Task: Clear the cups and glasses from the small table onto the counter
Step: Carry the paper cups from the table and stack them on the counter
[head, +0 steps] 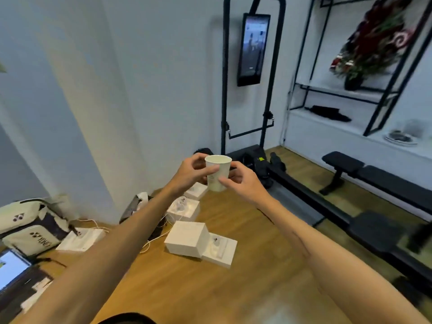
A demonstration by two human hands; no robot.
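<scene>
While arms outstretched, both hands (217, 175) around paper cup (217, 172).

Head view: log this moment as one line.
cup: upright, lifted | left hand: grips cup | right hand: grips cup | below: wooden table, white boxes

We see a wooden table (245, 265) bearing white boxes (187, 239), white cables (152, 242) and a laptop (11, 267) at near left.

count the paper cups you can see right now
1. A white paper cup is held upright in the air between the left hand and right hand, above the wooden floor. No other cup shows, though the arms may hide some.
</scene>
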